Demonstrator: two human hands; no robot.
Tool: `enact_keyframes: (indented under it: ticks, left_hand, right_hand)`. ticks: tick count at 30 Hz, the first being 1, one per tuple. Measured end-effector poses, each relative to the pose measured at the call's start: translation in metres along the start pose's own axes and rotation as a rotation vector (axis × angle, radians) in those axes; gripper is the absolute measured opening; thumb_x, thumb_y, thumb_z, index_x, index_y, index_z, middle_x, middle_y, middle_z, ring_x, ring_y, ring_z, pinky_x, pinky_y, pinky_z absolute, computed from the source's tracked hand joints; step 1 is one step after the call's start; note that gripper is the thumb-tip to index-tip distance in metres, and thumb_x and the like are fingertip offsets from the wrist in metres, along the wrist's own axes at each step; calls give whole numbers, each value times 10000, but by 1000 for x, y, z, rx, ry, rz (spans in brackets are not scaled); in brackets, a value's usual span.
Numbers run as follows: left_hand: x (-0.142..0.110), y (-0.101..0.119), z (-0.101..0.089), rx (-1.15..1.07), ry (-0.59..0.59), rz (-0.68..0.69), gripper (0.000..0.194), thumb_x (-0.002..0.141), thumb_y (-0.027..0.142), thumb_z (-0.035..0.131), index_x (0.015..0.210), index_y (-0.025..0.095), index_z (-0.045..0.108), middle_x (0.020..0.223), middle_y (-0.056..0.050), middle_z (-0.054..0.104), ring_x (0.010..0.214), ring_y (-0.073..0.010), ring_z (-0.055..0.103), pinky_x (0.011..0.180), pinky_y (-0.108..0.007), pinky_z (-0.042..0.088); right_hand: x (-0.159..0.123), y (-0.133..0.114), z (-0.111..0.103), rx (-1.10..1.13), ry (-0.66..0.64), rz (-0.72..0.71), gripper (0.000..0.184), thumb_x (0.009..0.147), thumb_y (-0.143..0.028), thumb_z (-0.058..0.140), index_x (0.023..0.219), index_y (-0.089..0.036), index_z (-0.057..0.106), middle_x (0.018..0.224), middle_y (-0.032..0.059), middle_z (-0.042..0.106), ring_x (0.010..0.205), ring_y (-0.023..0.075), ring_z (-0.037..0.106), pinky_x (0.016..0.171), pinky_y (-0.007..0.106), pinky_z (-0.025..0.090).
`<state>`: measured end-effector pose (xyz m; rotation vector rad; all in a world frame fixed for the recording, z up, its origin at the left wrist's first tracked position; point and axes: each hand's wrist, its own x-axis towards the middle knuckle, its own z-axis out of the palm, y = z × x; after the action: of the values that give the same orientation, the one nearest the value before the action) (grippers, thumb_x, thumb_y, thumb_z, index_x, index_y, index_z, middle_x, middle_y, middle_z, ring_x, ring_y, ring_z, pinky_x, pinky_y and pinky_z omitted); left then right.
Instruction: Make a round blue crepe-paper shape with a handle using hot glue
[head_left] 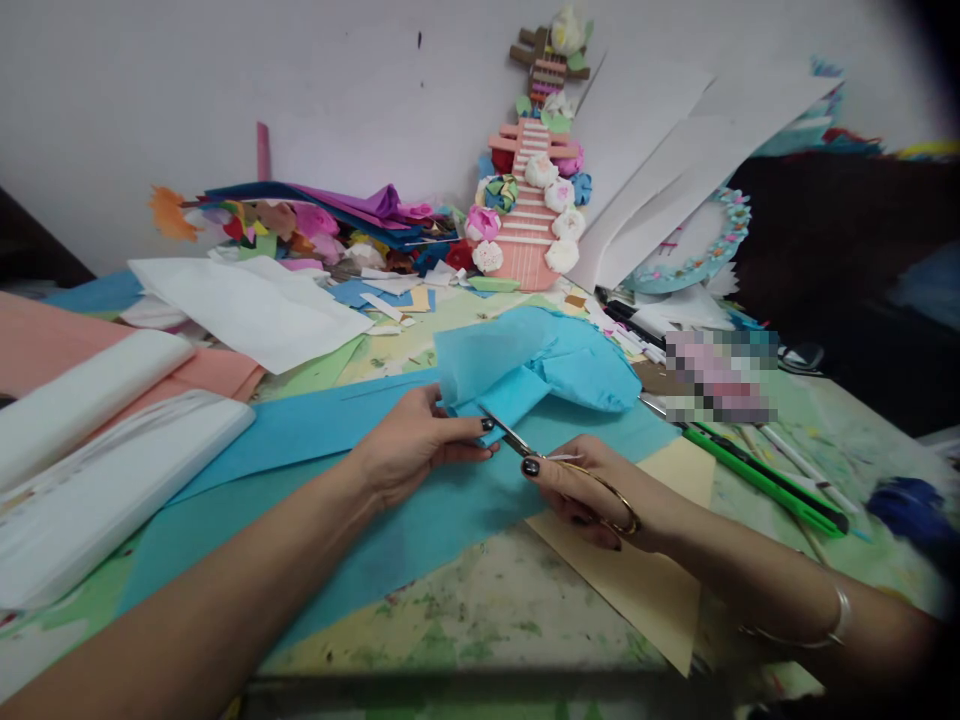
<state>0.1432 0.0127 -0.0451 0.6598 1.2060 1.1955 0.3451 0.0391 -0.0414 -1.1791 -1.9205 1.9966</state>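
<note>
Between thumb and fingers, my left hand (pixel 431 435) pinches the near edge of a folded piece of light blue crepe paper (pixel 517 395). A crumpled blue bundle (pixel 589 365) of the same paper lies just behind it. My right hand (pixel 585 490) has its fingers in the gold handles of a pair of scissors (pixel 514 437). The blades point left and meet the folded paper close to my left thumb; whether they are cutting I cannot tell. Flat under both hands spreads a sheet of blue tissue paper (pixel 360 560).
Rolled white paper (pixel 127 490) and salmon paper (pixel 45 345) lie at left. A green utility knife (pixel 765 480) and a tan card (pixel 630 590) are at right. A pink lute-shaped craft (pixel 529 235) with paper flowers leans on the wall, beside paper scraps and a round decorated piece (pixel 694 245).
</note>
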Motion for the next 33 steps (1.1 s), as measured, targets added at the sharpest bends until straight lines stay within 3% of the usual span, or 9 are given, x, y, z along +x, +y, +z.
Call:
enact_keyframes:
  ticks: [3,10,21,28,33]
  left_hand:
    - [0,0,0,-2,2,-16,269,662,24,726,742,131,492,714,-73,669,585,-187,679,556,-273,584]
    - [-4,3,1,21,-100,-28,192,690,31,695,840,64,579,760,-76,667,568,-132,652,546,-223,574]
    - [-2,1,-3,72,-151,15,231,661,123,737,859,81,626,795,-63,670,595,-124,644,576,-233,570]
    - [0,2,1,250,81,66,213,750,292,669,739,93,593,601,-55,638,514,-183,639,524,-306,565]
    - [0,5,3,317,95,121,204,816,253,609,704,88,561,578,-65,639,492,-172,639,539,-295,569]
  right_hand:
    - [0,0,1,-3,17,30,587,681,-699,608,521,-178,391,414,-79,331,271,29,309,258,160,213]
    - [3,-2,7,32,45,0,542,685,-638,640,535,-161,431,431,-69,355,307,29,332,295,159,257]
    - [11,2,7,-20,62,23,630,648,-766,586,538,-171,411,384,-77,338,263,26,305,240,144,216]
    - [11,6,8,20,100,46,560,676,-672,640,542,-172,426,394,-79,338,261,28,297,234,148,204]
    - [11,4,8,90,79,-26,537,673,-630,660,524,-162,442,404,-68,356,272,36,314,258,161,232]
